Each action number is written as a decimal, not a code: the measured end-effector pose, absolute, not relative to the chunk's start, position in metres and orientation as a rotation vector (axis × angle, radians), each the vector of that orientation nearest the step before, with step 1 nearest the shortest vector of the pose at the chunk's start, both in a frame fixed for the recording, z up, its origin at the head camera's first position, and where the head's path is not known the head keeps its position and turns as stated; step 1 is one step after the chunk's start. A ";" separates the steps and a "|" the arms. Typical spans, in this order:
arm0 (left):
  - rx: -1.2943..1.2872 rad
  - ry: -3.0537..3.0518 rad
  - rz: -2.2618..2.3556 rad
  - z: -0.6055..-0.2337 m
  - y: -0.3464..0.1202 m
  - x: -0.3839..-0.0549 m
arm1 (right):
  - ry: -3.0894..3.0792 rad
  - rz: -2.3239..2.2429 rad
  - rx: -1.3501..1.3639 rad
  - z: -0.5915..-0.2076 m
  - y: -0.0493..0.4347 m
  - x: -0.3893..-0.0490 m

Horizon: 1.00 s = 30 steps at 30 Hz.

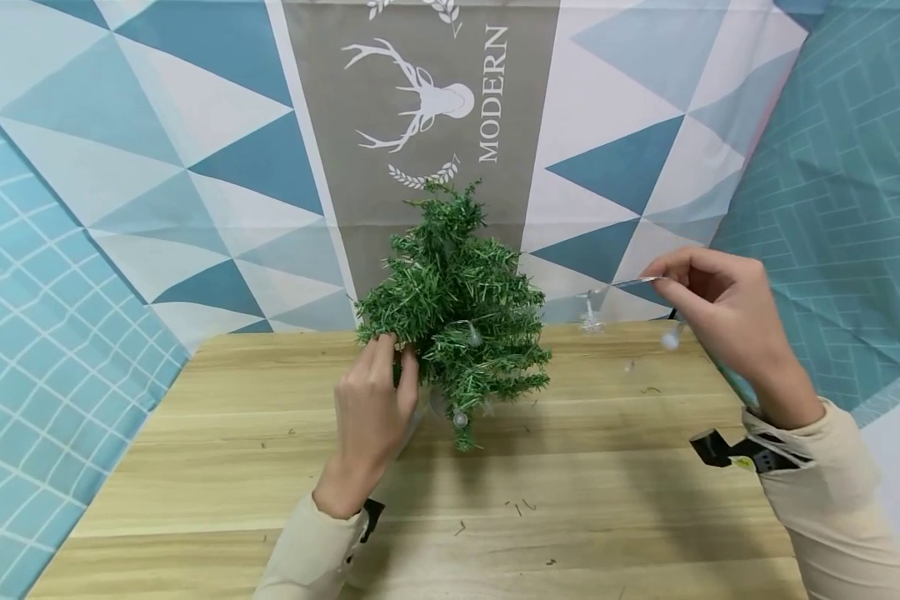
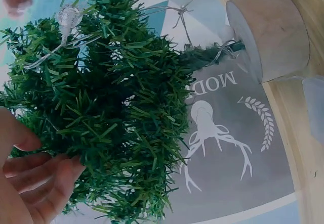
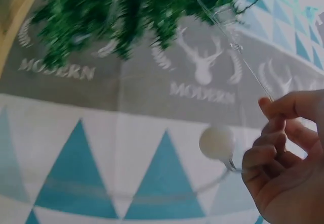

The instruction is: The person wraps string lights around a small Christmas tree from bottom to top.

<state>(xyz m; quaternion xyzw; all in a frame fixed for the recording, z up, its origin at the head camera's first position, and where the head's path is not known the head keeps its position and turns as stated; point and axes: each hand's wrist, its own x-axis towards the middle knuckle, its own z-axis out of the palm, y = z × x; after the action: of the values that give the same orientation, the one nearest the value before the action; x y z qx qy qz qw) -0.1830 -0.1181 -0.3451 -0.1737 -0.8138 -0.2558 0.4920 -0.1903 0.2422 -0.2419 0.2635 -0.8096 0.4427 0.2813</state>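
A small green artificial Christmas tree [image 1: 450, 300] stands upright on the wooden table, on a round pale base [image 2: 276, 37]. My left hand [image 1: 371, 400] is at its left side, thumb and curled fingers around the tips of a branch; foliage hides part of the grip. Out to the right, my right hand [image 1: 720, 308] pinches the thin wire of a string of lights [image 3: 253, 72] between thumb and forefinger. That wire runs taut towards the tree. A snowflake-shaped light [image 1: 591, 321] and a round white bulb [image 3: 216, 142] dangle from the string. Another clear bulb [image 2: 70, 17] sits among the branches.
The wooden table [image 1: 232, 467] carries scattered bits of green needle [image 1: 525, 506]. Behind it hangs a patterned cloth [image 1: 420, 100] with a deer head and lettering. Blue tiled-pattern cloth [image 1: 30, 333] lines the sides.
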 end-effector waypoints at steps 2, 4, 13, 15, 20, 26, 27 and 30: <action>-0.413 -2.000 -0.624 -0.344 -0.120 -0.183 | -2.259 1.190 0.685 -0.249 0.252 -0.192; -0.409 -2.021 -0.626 -0.343 -0.121 -0.183 | -2.348 1.188 0.666 -0.256 0.261 -0.194; -0.376 -2.097 -0.580 -0.335 -0.132 -0.184 | -2.615 1.077 0.684 -0.287 0.282 -0.215; -0.378 -2.121 -0.581 -0.334 -0.135 -0.184 | -2.647 1.032 0.690 -0.292 0.281 -0.219; -0.396 -2.149 -0.572 -0.333 -0.149 -0.181 | -2.685 1.009 0.637 -0.303 0.277 -0.228; -0.394 -2.153 -0.673 -0.323 -0.166 -0.179 | -2.716 0.937 0.555 -0.313 0.279 -0.235; -0.395 -2.146 -0.711 -0.321 -0.168 -0.178 | -2.716 0.930 0.548 -0.314 0.279 -0.236; -0.429 -2.112 -0.813 -0.314 -0.171 -0.176 | -2.689 0.898 0.554 -0.319 0.277 -0.241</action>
<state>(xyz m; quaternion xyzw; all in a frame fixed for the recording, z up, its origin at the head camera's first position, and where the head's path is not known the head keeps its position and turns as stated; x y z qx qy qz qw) -0.1759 -0.1714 -0.3140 -0.1703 -0.8376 -0.3223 0.4069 -0.2411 0.2772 -0.3192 0.1904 -0.9234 0.3085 0.1261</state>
